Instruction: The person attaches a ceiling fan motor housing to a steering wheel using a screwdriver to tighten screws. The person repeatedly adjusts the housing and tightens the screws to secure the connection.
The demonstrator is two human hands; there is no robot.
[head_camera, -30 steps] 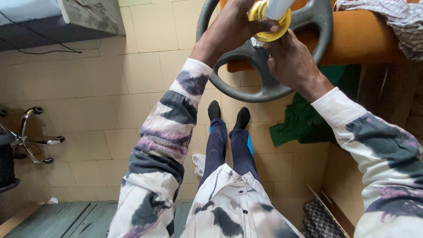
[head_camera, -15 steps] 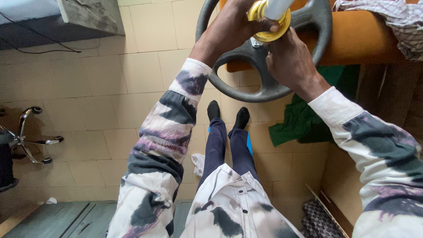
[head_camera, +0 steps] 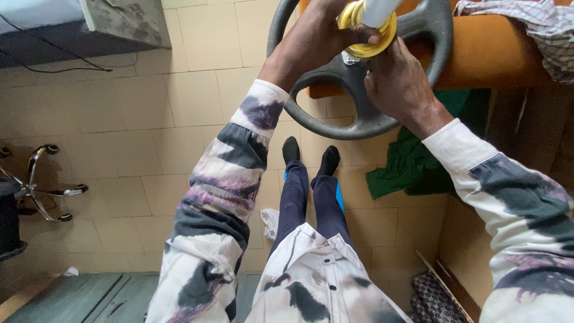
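A dark grey steering wheel (head_camera: 359, 122) leans against an orange cushioned seat (head_camera: 496, 57) at the top of the head view. A yellow ring with a white tube (head_camera: 368, 27) sits at the wheel's hub. My left hand (head_camera: 317, 36) grips the hub area and the yellow ring from the left. My right hand (head_camera: 397, 81) presses on the wheel's centre and spoke just below the ring. My legs in blue trousers and black socks (head_camera: 311, 161) stand on the tiled floor below.
A green cloth (head_camera: 412, 170) lies on the floor under the seat. A checked fabric (head_camera: 526, 24) drapes over the seat's top right. A chair's chrome wheeled base (head_camera: 42, 188) stands at the left. A dark patterned mat (head_camera: 433, 296) lies at the bottom right.
My right hand has shifted slightly on the wheel's centre; otherwise the wheel and both hands stay where they were.
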